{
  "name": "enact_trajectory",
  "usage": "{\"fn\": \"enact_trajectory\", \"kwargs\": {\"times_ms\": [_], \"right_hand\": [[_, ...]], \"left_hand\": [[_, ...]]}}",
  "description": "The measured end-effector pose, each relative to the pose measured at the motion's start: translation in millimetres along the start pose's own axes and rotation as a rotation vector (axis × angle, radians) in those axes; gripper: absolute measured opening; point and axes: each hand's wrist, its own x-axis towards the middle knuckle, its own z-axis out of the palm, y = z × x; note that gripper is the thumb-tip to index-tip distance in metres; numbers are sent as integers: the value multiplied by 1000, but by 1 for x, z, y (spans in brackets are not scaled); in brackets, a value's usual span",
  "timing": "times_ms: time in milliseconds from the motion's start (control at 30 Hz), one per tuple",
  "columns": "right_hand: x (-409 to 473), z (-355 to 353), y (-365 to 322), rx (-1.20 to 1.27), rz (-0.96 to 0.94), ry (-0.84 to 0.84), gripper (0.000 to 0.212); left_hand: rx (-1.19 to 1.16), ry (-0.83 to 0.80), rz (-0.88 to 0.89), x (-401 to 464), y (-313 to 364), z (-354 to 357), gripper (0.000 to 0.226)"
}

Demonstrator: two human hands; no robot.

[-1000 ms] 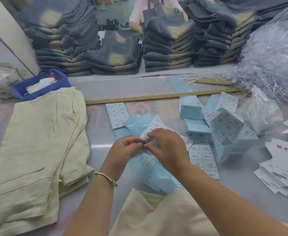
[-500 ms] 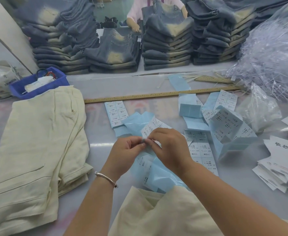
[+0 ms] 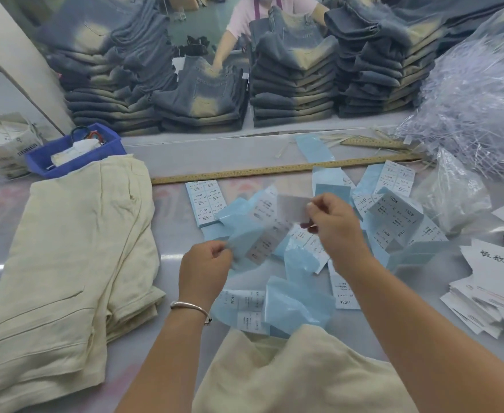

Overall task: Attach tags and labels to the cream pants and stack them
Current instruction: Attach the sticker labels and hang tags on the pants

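Note:
A stack of folded cream pants point(image 3: 66, 257) lies on the table's left side. Another cream pair point(image 3: 289, 374) lies at the near edge under my forearms. Blue backing sheets with white printed labels point(image 3: 393, 216) are scattered across the middle. My left hand point(image 3: 204, 268) pinches a blue label sheet point(image 3: 253, 236) by its lower corner. My right hand point(image 3: 337, 225) is raised to the right of it and pinches a blurred sticker label point(image 3: 294, 208) that is lifting off that sheet.
A long wooden ruler point(image 3: 274, 169) crosses the table behind the labels. A blue bin point(image 3: 75, 150) stands at back left, white paper tags point(image 3: 495, 293) lie at right, a heap of clear plastic fasteners point(image 3: 471, 99) at back right. Stacks of jeans point(image 3: 292, 84) and another person are beyond.
My hands, close together over the sheet before, have drawn apart. The right hand has risen up and right, peeling a label off the sheet that the left hand holds.

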Motion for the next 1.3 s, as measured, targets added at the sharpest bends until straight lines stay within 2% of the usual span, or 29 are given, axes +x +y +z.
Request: {"fn": "enact_trajectory", "kwargs": {"times_ms": [67,133,200,233,267,300,333,400,433,533,600,733,833,933,1033,1100,1167,1300], "right_hand": [[3,-17,-5,135,40,51,22],[2,-31,-8,174,15,91,21],[-7,-41,-7,141,-53,104,20],[-15,-46,-7,82,-118,121,20],[-25,-51,-6,-8,-214,147,20],[-36,-58,-5,-120,-334,171,21],[-47,-67,-3,-235,-457,181,23],[-66,-85,2,-407,-626,159,36],[-74,-95,4,-432,-665,132,41],[-93,-127,9,-390,-678,29,52],[-101,-152,13,-334,-660,-40,56],[-108,-200,23,-351,-682,-74,52],[-107,-239,38,-411,-644,-99,59],[-97,-280,63,-457,-534,-128,63],[-79,-321,96,-371,-320,-69,47],[-64,-344,121,-456,-248,24,32],[-51,-360,144,-601,-197,38,28],[-28,-361,171,-886,-104,-152,68]], "left_hand": [[26,53,-94,1,0,0,19],[64,36,-151,-1,3,2,19],[256,139,-37,-10,12,3,40],[289,242,82,-18,20,6,41],[243,320,181,-29,30,9,33],[90,318,209,-40,42,12,21],[-146,215,147,-51,55,14,13],[-599,-127,-149,-71,79,23,31],[-702,-299,-270,-81,90,25,40],[-738,-698,-429,-104,112,38,49],[-715,-899,-417,-122,121,49,42],[-695,-1054,-259,-149,137,77,17],[-638,-1021,-275,-161,152,106,14],[-499,-881,-297,-168,165,145,17],[-434,-685,-352,-168,176,187,13],[-474,-589,-399,-170,183,211,6],[-533,-539,-432,-174,189,232,6],[-569,-409,-456,-181,198,259,14]]}}
